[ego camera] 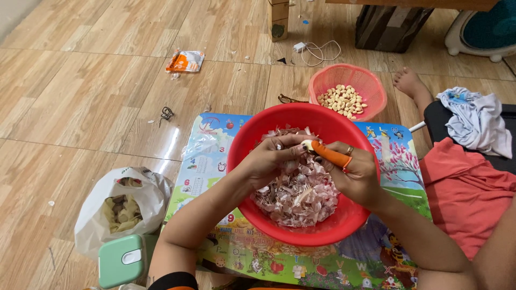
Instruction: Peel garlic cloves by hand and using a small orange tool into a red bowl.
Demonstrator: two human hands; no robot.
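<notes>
Left hand (271,156) and right hand (352,172) together over red bowl (242,145), both pinching one garlic clove (307,144); orange rubber cot (333,156) on right thumb. Below, heap of pinkish garlic skins (301,196). Beyond, pink basket (371,80) of peeled cloves (342,100); white bag (145,188) leftward.

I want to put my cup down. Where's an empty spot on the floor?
Bare wood floor lies left of the colourful mat, between the orange wrapper and white bag. Crowded: both hands over the red bowl, pink basket behind.
</notes>
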